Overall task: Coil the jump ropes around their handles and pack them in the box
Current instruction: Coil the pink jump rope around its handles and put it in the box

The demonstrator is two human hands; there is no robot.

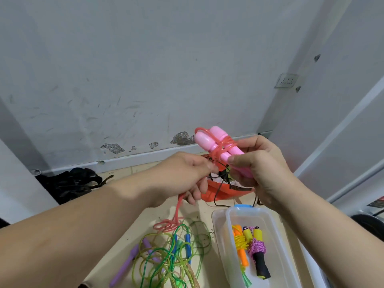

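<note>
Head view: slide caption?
Left hand winds pink rope round pink handles gripped by right hand; two coiled ropes in clear box.

The pink handles' (216,146) near ends vanish in the right hand (264,173), the pink rope (180,202) in the left hand (182,175). The rope tangle (166,262) and box (228,235) are cut off at the near edge.

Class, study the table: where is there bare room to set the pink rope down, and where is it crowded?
Free: the box floor right of the two coiled ropes, and a narrow table strip between box and loose rope tangle. Crowded: the tangle itself and the orange bag behind it.
</note>
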